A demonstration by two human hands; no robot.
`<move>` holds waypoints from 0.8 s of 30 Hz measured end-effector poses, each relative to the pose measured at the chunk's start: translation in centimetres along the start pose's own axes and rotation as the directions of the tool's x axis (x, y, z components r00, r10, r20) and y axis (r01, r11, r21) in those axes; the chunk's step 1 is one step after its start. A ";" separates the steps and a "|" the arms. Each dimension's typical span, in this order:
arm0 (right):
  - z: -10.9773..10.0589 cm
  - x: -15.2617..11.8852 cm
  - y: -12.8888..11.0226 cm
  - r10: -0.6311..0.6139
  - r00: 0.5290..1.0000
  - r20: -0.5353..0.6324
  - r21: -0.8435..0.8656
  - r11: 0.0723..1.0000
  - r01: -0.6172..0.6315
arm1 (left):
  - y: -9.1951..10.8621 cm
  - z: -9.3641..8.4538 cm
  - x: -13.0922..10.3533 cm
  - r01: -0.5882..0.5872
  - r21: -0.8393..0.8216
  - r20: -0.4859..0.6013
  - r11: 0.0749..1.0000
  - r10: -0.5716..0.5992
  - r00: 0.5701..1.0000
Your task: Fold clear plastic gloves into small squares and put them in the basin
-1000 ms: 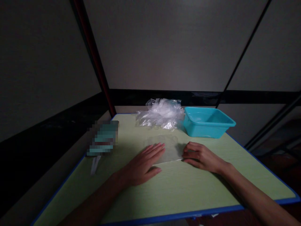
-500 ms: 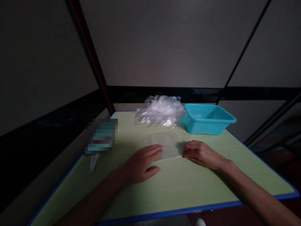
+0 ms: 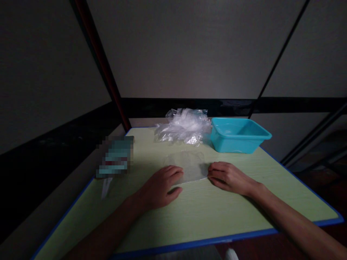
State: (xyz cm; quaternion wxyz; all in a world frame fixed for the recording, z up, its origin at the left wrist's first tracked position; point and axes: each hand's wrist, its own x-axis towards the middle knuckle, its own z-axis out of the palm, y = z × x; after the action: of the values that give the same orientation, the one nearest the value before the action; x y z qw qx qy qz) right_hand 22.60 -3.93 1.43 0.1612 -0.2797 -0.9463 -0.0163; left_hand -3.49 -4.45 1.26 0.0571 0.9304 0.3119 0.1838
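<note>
A clear plastic bag (image 3: 192, 168) lies flat on the table between my hands. Over its left edge rests my left hand (image 3: 162, 186), palm down, fingers slightly bent and thumb held apart. My right hand (image 3: 226, 177) has its fingers closed together at the bag's near right corner. The fingertips hide that corner. Behind the flat bag sits a crumpled pile of clear plastic bags (image 3: 184, 126).
The light green table (image 3: 200, 216) has a blue edge. At the back right stands a turquoise plastic basin (image 3: 235, 144), beside the pile. A pixelated, greenish item (image 3: 116, 157) is at the left edge, with a white strip (image 3: 106, 187) below it. Dark-trimmed panels (image 3: 189, 50) rise behind.
My left hand has drawn back slightly to the left, its fingers more bent over the bag's edge. My right hand stays at the corner with hardly any shift.
</note>
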 end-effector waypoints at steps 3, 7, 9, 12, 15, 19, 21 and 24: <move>0.2 0.0 -0.1 0.046 0.999 -0.027 0.138 0.990 -0.042 | -0.1 0.0 0.0 0.012 -0.002 0.007 1.000 -0.012 1.000; 0.4 0.1 -0.1 0.096 0.992 -0.076 0.231 0.970 -0.076 | -0.1 0.1 0.0 0.023 0.007 0.012 1.000 -0.023 1.000; 0.6 0.1 -0.1 0.108 0.990 -0.089 0.238 0.968 -0.084 | -0.1 0.2 0.0 0.027 0.008 0.012 1.000 -0.027 1.000; 0.9 0.1 0.1 0.101 0.991 -0.083 0.228 0.970 -0.079 | -0.1 0.3 0.0 0.027 0.001 0.013 1.000 -0.027 1.000; 1.2 0.1 0.2 0.088 0.992 -0.086 0.213 0.975 -0.068 | -0.2 0.3 0.0 0.026 -0.012 0.009 1.000 -0.026 1.000; 1.1 0.3 0.3 0.083 0.992 -0.099 0.195 0.979 -0.062 | -0.1 0.2 0.1 0.028 -0.015 0.007 0.999 -0.028 1.000; 0.9 0.3 0.2 0.080 0.992 -0.100 0.186 0.981 -0.060 | -0.1 0.2 0.1 0.028 -0.014 0.005 1.000 -0.028 1.000; 0.7 0.3 0.3 0.076 0.992 -0.103 0.180 0.982 -0.056 | -0.1 0.2 0.1 0.023 -0.023 -0.002 0.999 -0.024 1.000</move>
State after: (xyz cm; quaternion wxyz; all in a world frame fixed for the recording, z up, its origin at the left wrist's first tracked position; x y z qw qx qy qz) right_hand 22.28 -3.47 0.85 0.2375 -0.2944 -0.9239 0.0576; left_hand -3.45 -4.30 1.06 0.0697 0.9257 0.3208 0.1878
